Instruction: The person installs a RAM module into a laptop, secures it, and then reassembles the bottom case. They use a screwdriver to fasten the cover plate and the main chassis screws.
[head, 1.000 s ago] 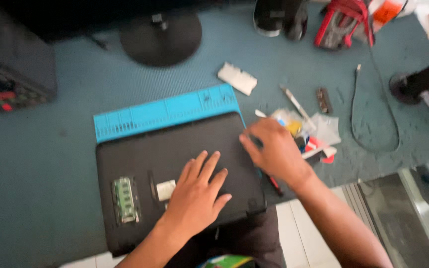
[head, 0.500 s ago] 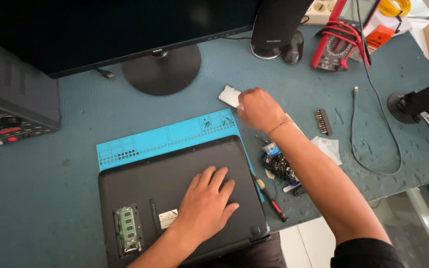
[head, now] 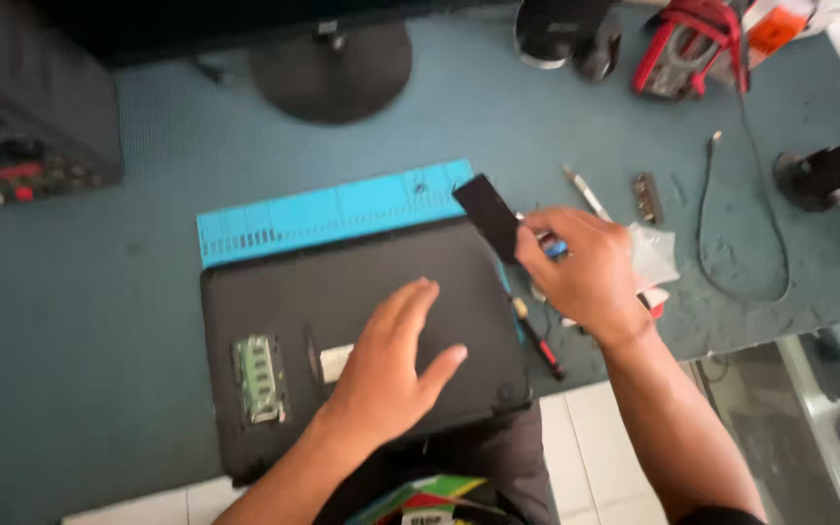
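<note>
Matte black laptop underside (head: pixel 342 282) under flat, released left hand (head: pixel 391 374); right hand (head: pixel 585 272) fingers pinching thin black rectangular cover (head: pixel 486 216).

The laptop base (head: pixel 362 292) looks like matt black plastic. Behind it, the blue mat (head: pixel 332 209) seems rubbery. Beneath both, the teal table top (head: pixel 128 389) looks dull and scuffed.

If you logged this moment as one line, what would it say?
left hand: flat on black laptop base | right hand: holds small black panel above laptop edge | blue mat: behind laptop
</note>
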